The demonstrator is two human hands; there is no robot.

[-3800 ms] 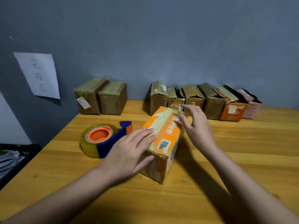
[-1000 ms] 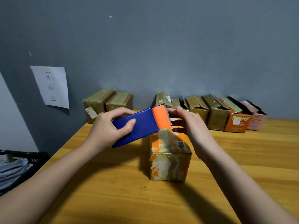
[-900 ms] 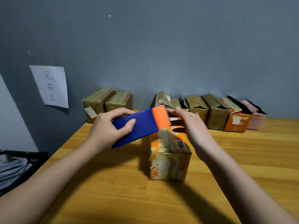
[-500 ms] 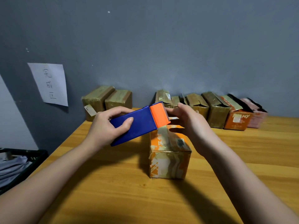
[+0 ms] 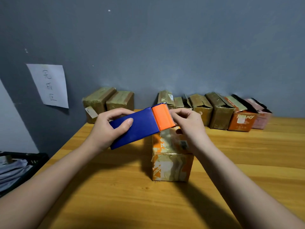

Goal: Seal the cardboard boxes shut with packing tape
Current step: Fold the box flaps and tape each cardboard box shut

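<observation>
- Head view: box (image 5: pixel 171 156) stands on the counter (image 5: pixel 132 195), directly under both hands, long axis running away from the viewer.
- Left hand (image 5: pixel 107 131) grips the dispenser (image 5: pixel 142 128), thumb on top, its orange end over the box's far top.
- Right hand (image 5: pixel 189 126) is nearer the box, fingertips pinching at the toothed edge (tape itself is too clear to see).
</observation>
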